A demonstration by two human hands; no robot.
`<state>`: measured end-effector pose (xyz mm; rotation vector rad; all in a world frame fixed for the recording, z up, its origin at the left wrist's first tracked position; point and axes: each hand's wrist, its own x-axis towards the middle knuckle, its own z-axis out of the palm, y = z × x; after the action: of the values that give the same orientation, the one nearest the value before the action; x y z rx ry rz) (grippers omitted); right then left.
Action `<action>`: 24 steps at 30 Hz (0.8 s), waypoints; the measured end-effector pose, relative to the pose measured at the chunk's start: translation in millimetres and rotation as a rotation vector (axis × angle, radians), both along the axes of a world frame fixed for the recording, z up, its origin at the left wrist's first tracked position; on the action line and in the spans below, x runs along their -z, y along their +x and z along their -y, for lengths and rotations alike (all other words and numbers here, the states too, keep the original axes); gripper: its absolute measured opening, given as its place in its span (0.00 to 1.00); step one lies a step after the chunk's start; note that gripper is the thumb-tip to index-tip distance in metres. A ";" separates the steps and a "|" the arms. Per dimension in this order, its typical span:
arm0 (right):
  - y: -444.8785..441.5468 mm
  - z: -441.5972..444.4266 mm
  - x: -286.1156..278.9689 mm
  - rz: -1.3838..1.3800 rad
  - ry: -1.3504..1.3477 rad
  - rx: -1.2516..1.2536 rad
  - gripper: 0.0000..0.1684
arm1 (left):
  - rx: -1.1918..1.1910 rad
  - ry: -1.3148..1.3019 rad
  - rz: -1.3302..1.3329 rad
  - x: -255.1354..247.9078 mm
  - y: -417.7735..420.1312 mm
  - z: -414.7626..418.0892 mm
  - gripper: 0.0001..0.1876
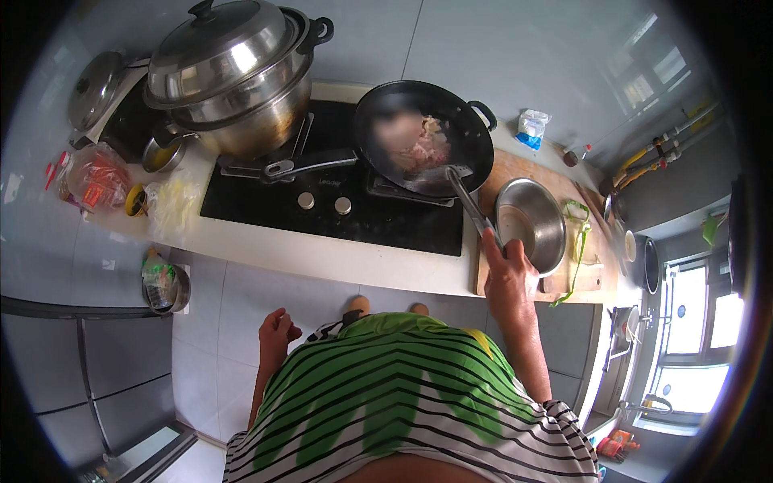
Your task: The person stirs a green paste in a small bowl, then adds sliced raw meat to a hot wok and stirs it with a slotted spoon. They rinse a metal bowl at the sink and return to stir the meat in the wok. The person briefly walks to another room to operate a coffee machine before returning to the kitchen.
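Note:
My right hand (512,271) grips the handle of a metal spatula (470,202), whose slotted blade rests inside a black wok (468,136). Pale pink pieces that look like meat (432,148) lie in the wok; part of them is blurred. The wok sits over the right side of a black glass gas cooktop (386,226), its long handle (311,164) pointing left. Just right of the spatula, a steel bowl (531,223) stands on a wooden board. My left hand (279,329) hangs by my side with fingers curled, holding nothing that I can see.
A large lidded steel steamer pot (241,96) fills the cooktop's left side. Left of it are a small metal pan (163,156), plastic bags (172,202) and a red-capped bottle (60,172). Green strips (577,241) lie on the wooden cutting board (504,166). A white-and-blue packet (532,130) stands by the wall.

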<state>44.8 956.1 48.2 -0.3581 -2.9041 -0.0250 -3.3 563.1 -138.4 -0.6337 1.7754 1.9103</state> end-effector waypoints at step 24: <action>-124.5 -48.0 11.3 0.008 -0.084 0.075 0.29 | -0.083 0.036 0.093 4.2 18.5 7.1 0.18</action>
<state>-79.7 1004.1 36.9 -0.4819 -2.9048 0.0839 15.2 556.0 -142.6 -0.7809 1.6776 1.9301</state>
